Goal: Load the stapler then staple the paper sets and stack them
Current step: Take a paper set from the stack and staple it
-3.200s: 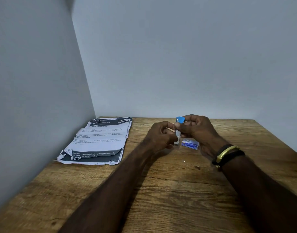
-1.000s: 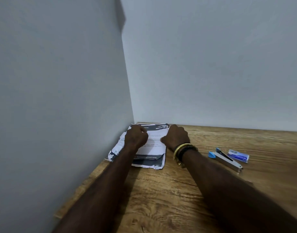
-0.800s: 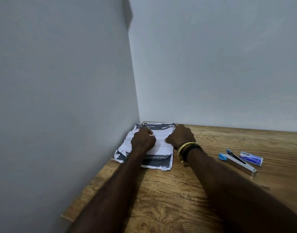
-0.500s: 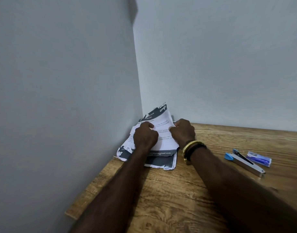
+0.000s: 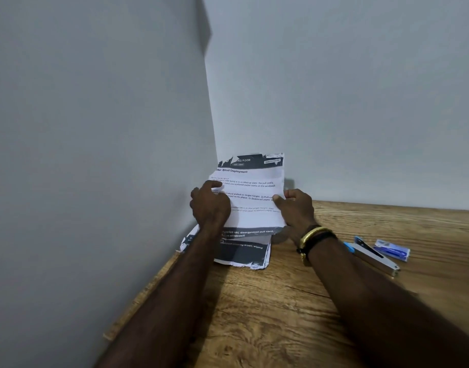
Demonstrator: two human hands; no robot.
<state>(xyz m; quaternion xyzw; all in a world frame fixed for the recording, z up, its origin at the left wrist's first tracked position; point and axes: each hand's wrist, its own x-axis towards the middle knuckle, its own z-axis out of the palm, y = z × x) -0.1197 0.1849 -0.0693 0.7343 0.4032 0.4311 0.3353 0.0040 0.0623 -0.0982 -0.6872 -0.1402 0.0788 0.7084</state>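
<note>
Two pale walls [image 5: 95,128] meet at a corner above a wooden table [image 5: 281,314]. A stack of printed papers [image 5: 244,253] lies pushed into that corner, and one paper set [image 5: 254,187] is held upright above it — the left hand [image 5: 210,205] curls round its left edge and the right hand [image 5: 297,211] pinches its right edge. Well to the right on the table lie the stapler [image 5: 371,254] and, just beside it, a small blue staple box [image 5: 392,250] — neither in a hand. A gold bangle [image 5: 314,235] circles the right wrist.
</note>
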